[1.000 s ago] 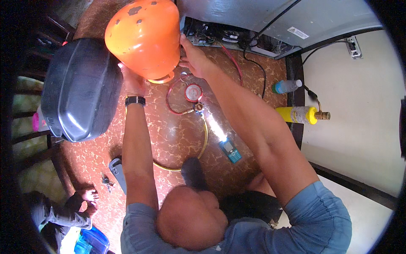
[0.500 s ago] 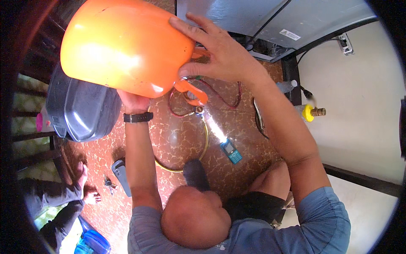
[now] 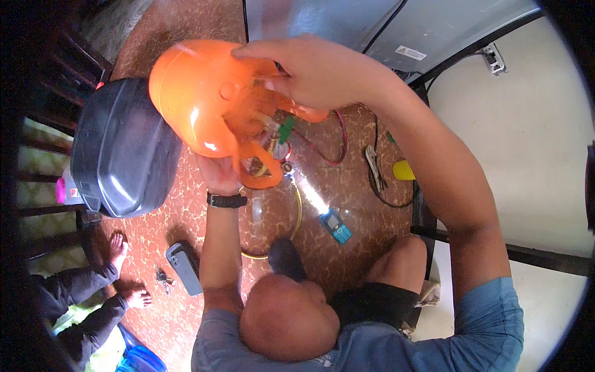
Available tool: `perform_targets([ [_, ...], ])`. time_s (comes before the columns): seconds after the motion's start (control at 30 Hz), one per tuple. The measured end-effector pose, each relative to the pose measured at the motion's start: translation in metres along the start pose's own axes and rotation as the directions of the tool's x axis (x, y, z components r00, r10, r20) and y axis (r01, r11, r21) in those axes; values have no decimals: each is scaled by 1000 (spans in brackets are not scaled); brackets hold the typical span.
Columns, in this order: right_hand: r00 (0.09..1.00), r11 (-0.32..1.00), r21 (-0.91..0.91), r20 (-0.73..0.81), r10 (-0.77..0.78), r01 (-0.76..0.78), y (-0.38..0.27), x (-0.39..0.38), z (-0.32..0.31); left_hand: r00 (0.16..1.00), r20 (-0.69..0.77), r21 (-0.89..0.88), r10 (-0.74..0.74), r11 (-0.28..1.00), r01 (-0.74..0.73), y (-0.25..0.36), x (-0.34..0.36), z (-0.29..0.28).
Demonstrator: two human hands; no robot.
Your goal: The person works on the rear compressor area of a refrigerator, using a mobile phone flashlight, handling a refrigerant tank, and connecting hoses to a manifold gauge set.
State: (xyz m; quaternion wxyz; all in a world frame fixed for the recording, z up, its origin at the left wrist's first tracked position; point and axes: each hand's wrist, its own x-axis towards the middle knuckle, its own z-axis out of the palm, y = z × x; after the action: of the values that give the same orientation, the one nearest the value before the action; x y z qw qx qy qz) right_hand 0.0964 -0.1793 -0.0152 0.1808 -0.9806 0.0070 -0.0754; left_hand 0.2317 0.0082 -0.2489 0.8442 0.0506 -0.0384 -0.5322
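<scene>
Tilted above the floor, an orange gas cylinder (image 3: 186,93) is held between both my hands. My right hand (image 3: 304,71) curls over the upper side of its collar. My left hand (image 3: 220,173), with a watch on the wrist, supports it from below, and its fingers are mostly hidden behind the cylinder. A green valve knob (image 3: 286,130) shows at the collar opening. Just below, a small manifold fitting (image 3: 287,168) joins a red hose (image 3: 344,139) and a yellow hose (image 3: 299,214). A blue keypad phone (image 3: 336,226) on the floor shines its light toward the fitting.
A black hard case (image 3: 124,155) stands at left. A smartphone (image 3: 184,268) and keys (image 3: 165,280) lie on the floor near another person's bare feet (image 3: 118,248). A large grey appliance (image 3: 322,25) fills the back. A yellow object (image 3: 403,170) and cables (image 3: 375,173) are at right.
The orange cylinder has come lower and turned so its collar opening and green knob now show. Both my hands have moved with it, and the left is lower.
</scene>
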Motion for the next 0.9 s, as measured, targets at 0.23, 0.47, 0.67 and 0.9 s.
perform_targets([
  [0.23, 972, 997, 51, 231, 41, -54, 9, 82, 5, 997, 32, -150, -69, 986, 73, -4, -2, 16],
  [0.47, 919, 848, 415, 348, 186, -329, 16, 128, 9, 989, -26, -194, -146, 971, 138, 4, 7, 26],
  [0.67, 914, 812, 460, 348, 208, -360, 44, 155, 39, 977, -54, -277, -204, 943, 182, 6, 3, 16],
  [0.9, 923, 845, 397, 285, 257, -358, 45, 162, 55, 970, -37, -228, -241, 947, 227, 13, -10, 30],
])
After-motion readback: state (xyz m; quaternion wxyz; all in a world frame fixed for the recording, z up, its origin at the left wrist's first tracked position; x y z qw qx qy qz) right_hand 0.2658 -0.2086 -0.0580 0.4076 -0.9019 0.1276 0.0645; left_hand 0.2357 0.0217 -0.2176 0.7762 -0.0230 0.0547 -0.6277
